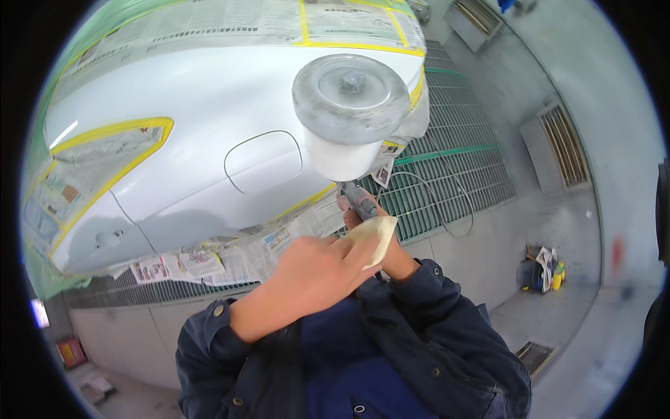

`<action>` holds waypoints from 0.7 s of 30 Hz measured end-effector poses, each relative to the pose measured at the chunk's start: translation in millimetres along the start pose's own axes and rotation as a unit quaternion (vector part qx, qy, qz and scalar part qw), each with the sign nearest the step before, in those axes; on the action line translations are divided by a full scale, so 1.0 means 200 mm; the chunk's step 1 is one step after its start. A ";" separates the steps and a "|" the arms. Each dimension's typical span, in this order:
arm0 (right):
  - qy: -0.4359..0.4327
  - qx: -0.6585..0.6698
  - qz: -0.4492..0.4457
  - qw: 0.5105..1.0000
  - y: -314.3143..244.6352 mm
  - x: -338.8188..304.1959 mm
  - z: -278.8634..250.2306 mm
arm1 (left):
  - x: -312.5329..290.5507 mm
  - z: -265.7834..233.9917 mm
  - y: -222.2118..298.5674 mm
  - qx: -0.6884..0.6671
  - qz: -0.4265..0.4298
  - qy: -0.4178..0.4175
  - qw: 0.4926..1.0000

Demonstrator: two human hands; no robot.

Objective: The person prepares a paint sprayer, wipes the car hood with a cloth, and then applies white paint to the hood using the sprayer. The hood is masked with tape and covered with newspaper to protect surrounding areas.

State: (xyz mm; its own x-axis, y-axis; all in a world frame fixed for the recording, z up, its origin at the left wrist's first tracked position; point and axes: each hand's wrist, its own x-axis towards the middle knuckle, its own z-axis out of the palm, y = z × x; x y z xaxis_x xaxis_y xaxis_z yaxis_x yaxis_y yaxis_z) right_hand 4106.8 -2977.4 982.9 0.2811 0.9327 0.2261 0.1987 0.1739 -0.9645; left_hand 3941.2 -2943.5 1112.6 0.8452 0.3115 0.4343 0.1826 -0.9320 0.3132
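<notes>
Presently, both hands are close together near the middle of the view, and each of them holds something. The left hand [310,272] comes from seven o'clock, and its grip is narrow, with the fingers pressed on a folded cream cloth [380,241]. The right hand [352,218] comes from five o'clock and is partly hidden behind this cloth; its grip is closed around the handle of a grey spray gun [362,204]. I cannot tell whether the cloth touches the gun or only passes in front of it.

On the gun, toward twelve o'clock, stands a white cup [340,159], covered by a wide round grey lid [351,91], which has dusty stains.

From nine to twelve o'clock extends a white car body [188,84]. Its small rounded flap [264,162] lies at ten o'clock from the hands and is shut. Yellow tape [143,124] and newspaper [209,31] cover the parts around the white surface, and green film [42,133] lies along the outer side.

At two o'clock is a floor grating [460,126], and a thin hose [472,218] curves at three o'clock. Farther, between three and four o'clock, a yellow bottle [558,275] stands near the wall [621,209].
</notes>
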 end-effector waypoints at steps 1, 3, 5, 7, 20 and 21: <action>-0.003 0.026 0.001 1.000 -0.04 -0.03 0.02 | 0.02 0.00 -0.03 0.026 0.026 -0.009 0.999; -0.011 0.078 0.003 0.997 -0.14 -0.09 0.06 | 0.01 0.01 -0.09 0.077 0.076 -0.024 0.994; 0.028 0.127 0.073 0.989 -0.19 -0.17 0.10 | -0.02 0.02 -0.12 0.052 0.145 -0.027 0.988; 0.085 0.232 0.118 0.962 -0.18 -0.25 0.18 | -0.06 0.00 -0.13 0.026 0.194 -0.039 0.980; 0.138 0.170 0.076 0.973 -0.25 -0.58 0.47 | -0.30 -0.03 -0.13 -0.043 0.337 -0.006 0.941; 0.139 0.201 0.078 0.966 -0.24 -0.58 0.48 | -0.30 -0.02 -0.13 -0.043 0.337 0.002 0.941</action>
State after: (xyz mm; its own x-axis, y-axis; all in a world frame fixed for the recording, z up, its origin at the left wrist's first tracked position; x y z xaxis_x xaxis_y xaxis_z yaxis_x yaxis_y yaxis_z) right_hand 3974.4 -3064.6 989.8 0.5312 0.8459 0.0472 -0.2320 0.1988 -0.9522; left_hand 3882.8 -2936.7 1081.3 0.7525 -0.3428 0.5624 -0.4347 -0.9000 0.0332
